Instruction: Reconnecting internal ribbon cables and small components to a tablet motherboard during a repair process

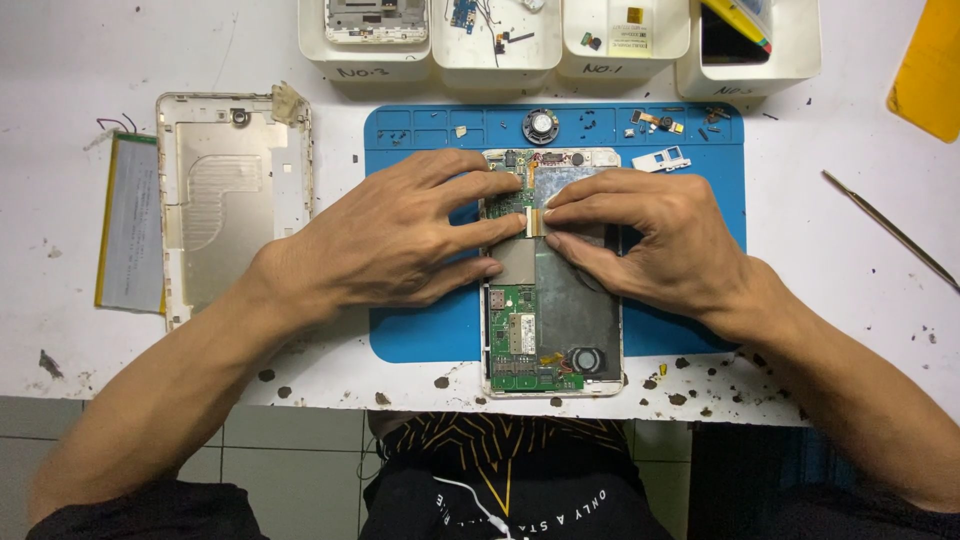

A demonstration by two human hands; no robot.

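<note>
While opened tablet [553, 300] lies beneath, left hand [390, 235], right hand [655, 235] press spread fingertips on it.

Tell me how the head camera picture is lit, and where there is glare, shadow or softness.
Head view: even overhead light, sharp across the blue mat and the opened tablet; soft short shadows under the left hand and right hand; mild sheen on the tablet's grey shield plate and on the back cover; the white bins look slightly washed out; no motion blur.
</note>
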